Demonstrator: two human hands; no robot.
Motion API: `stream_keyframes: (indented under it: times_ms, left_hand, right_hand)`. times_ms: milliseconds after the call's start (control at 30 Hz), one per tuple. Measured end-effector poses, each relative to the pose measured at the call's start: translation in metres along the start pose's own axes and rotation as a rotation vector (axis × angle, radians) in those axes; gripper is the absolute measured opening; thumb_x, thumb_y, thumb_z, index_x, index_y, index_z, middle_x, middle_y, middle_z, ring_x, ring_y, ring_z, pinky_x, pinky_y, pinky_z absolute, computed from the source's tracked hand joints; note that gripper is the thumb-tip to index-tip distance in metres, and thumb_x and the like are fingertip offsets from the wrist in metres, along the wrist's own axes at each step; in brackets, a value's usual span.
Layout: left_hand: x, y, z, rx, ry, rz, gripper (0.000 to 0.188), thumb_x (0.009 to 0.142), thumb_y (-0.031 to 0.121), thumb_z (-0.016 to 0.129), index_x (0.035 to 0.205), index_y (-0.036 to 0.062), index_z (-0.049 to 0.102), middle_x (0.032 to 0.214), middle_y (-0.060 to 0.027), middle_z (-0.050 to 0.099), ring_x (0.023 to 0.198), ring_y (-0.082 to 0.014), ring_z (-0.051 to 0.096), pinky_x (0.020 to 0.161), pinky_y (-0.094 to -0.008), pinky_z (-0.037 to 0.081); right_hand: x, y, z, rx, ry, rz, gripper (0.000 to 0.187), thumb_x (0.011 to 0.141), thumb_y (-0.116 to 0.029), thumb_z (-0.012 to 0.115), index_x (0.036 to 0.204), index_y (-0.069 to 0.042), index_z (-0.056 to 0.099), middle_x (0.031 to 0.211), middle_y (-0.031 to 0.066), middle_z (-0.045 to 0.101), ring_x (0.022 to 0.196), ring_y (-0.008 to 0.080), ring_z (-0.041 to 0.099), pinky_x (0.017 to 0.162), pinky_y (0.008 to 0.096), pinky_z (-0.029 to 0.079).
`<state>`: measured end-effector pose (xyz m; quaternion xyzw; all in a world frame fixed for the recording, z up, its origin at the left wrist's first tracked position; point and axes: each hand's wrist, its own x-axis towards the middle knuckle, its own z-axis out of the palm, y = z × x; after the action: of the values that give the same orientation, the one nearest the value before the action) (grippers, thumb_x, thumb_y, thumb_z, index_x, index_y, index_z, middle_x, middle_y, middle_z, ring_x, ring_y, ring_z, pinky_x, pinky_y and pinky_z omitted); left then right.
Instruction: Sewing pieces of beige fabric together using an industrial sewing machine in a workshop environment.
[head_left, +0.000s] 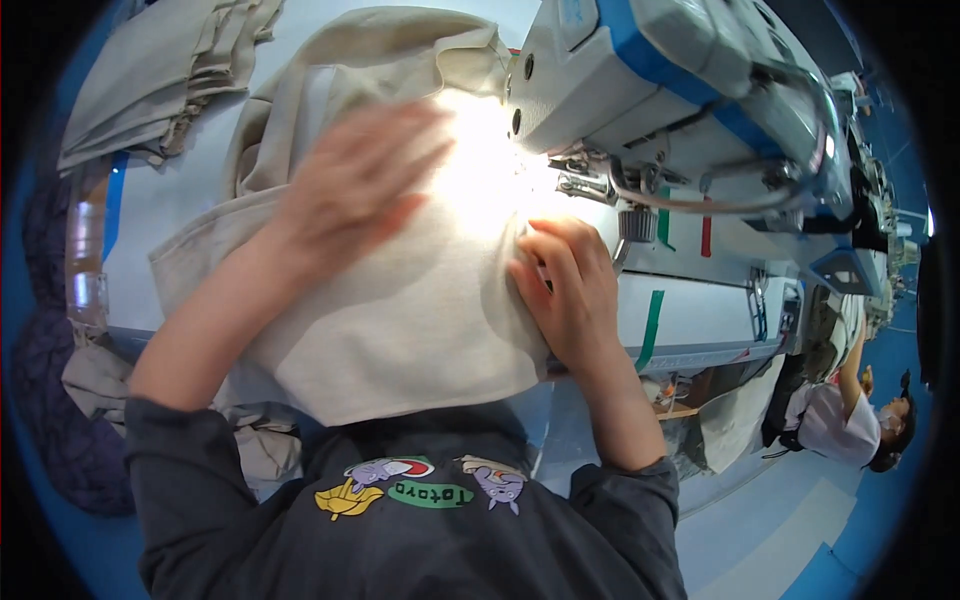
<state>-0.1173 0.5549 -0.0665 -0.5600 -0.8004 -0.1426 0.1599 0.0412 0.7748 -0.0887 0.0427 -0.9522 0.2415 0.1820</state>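
A large beige fabric piece [400,310] lies across the sewing table and hangs over its front edge toward me. The white and blue sewing machine [600,90] stands on the right, its lamp glaring on the cloth by the presser foot [585,185]. Over the cloth's left part is my left hand [365,175], smeared by motion, its fingers reaching toward the bright spot. At the cloth's right edge, just in front of the presser foot, my right hand [568,280] pinches the fabric between thumb and bent fingers. Glare hides the needle area.
A stack of folded beige pieces [150,75] lies at the far left. More crumpled cloth [265,445] hangs below the table's left front. Green tape [651,325] marks the table at right. Beyond, at far right, a person [840,420] in a white top works.
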Motion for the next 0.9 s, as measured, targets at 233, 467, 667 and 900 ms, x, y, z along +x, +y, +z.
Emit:
stream_keyframes:
  times_ms: [233, 467, 667, 900]
  left_hand:
    - [-0.167, -0.055, -0.105, -0.074, -0.526, -0.796, 0.039, 0.083, 0.021, 0.076, 0.117, 0.0051, 0.065, 0.086, -0.0126, 0.069, 0.071, -0.0246, 0.062, 0.067, -0.0335, 0.05]
    - [-0.044, -0.09, -0.173, 0.401, 0.225, -0.293, 0.029, 0.09, 0.014, 0.068, 0.119, 0.008, 0.064, 0.106, -0.0086, 0.069, 0.092, -0.0236, 0.067, 0.08, -0.0322, 0.053]
    - [-0.052, 0.039, -0.079, -0.145, -0.188, 0.175, 0.066, 0.067, 0.015, 0.081, 0.128, 0.0067, 0.057, 0.122, -0.0096, 0.063, 0.116, -0.0286, 0.059, 0.098, -0.0404, 0.047]
    - [-0.069, 0.029, -0.077, -0.202, -0.329, 0.078, 0.043, 0.067, 0.002, 0.068, 0.11, 0.0053, 0.064, 0.101, -0.0095, 0.067, 0.094, -0.0282, 0.065, 0.081, -0.0393, 0.052]
  right_hand:
    - [-0.096, -0.039, -0.015, 0.242, 0.034, -0.181, 0.018, 0.072, -0.011, 0.078, 0.087, -0.008, 0.068, 0.091, 0.0031, 0.067, 0.09, 0.0218, 0.066, 0.087, 0.0388, 0.051]
    - [-0.078, -0.059, -0.006, 0.175, -0.023, -0.326, 0.027, 0.071, -0.008, 0.073, 0.098, -0.006, 0.069, 0.095, 0.0021, 0.065, 0.089, 0.0195, 0.063, 0.077, 0.0346, 0.049]
    - [-0.098, -0.057, -0.008, 0.055, -0.023, -0.204, 0.033, 0.067, -0.006, 0.076, 0.1, -0.007, 0.07, 0.089, 0.0031, 0.066, 0.084, 0.0208, 0.063, 0.072, 0.0338, 0.05]
    - [-0.074, -0.111, -0.011, 0.397, 0.005, -0.412, 0.035, 0.069, -0.003, 0.066, 0.103, -0.001, 0.068, 0.089, 0.0103, 0.068, 0.086, 0.026, 0.067, 0.073, 0.0352, 0.055]
